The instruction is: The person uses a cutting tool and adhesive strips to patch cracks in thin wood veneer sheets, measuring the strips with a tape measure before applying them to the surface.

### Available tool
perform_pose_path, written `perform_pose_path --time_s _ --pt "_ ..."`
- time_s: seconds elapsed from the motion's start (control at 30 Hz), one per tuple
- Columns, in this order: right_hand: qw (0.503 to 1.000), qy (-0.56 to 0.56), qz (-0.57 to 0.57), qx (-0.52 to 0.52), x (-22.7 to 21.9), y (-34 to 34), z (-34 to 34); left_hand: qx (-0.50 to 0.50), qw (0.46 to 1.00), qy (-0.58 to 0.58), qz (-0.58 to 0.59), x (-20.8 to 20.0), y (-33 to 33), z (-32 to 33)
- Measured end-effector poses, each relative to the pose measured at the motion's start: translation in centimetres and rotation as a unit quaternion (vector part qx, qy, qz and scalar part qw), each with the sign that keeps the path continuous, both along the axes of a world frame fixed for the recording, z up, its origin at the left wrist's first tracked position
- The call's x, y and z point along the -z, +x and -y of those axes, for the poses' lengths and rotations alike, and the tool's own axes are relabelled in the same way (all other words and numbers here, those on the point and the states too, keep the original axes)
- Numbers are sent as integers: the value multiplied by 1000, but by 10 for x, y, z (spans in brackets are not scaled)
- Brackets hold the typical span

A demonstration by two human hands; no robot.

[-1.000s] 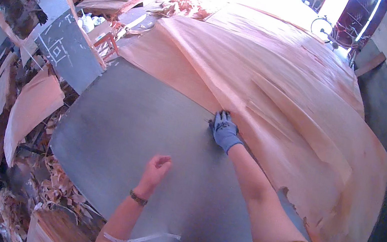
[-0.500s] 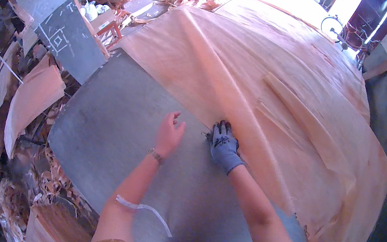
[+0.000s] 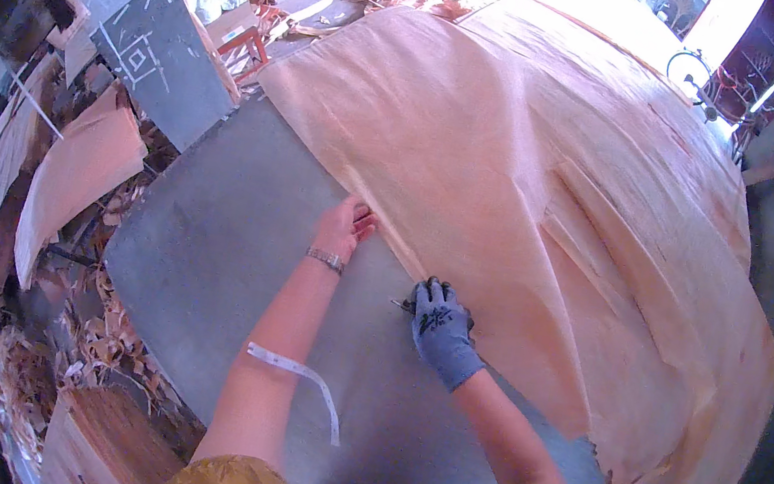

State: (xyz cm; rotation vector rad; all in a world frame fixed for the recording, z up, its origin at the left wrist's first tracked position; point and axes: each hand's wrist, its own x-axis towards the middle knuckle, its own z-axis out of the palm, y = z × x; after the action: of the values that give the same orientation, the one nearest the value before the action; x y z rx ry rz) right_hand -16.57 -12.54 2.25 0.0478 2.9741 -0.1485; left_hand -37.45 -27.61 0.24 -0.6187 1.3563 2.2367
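Note:
A large, thin sheet of pale reddish wood veneer (image 3: 427,117) lies loosely over the grey tabletop (image 3: 204,244), rippled and with a narrow raised strip along its near-left edge. My bare left hand (image 3: 346,227), with a watch on the wrist, is at that edge with its fingers curled against the veneer. Farther right and nearer to me, my right hand (image 3: 442,327) wears a grey-blue glove with dark fingertips. Its fingers are closed at the same edge, and a thin dark metal tip pokes out on their left; the rest is hidden in the glove.
A white paper-like strip (image 3: 296,367) hangs from my left forearm. Curved veneer pieces (image 3: 81,178) and shavings (image 3: 115,331) litter the left side. A grey board with chalk marks (image 3: 149,52) stands at the far left. A bicycle (image 3: 689,75) is at the back right.
My left hand has moved up to the veneer edge and its fingers have curled in. The long fold has spread out toward the left. My right hand has shifted slightly nearer to me.

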Motion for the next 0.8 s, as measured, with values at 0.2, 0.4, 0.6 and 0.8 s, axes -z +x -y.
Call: perform_pose_path --time_s 0.2,0.4,0.6,0.8 --pt "991 -21 -98 92 -15 -8 -16 59 979 -184 -66 -11 -31 -28" --pt "987 10 -158 41 2 -7 -26 -93 960 -202 -172 16 -69 -14" --pt "984 11 -179 10 12 -2 -16 -83 978 -140 -129 25 -61 10" --pt "988 -8 -155 -24 8 -2 27 -117 971 -157 -137 37 -70 63"
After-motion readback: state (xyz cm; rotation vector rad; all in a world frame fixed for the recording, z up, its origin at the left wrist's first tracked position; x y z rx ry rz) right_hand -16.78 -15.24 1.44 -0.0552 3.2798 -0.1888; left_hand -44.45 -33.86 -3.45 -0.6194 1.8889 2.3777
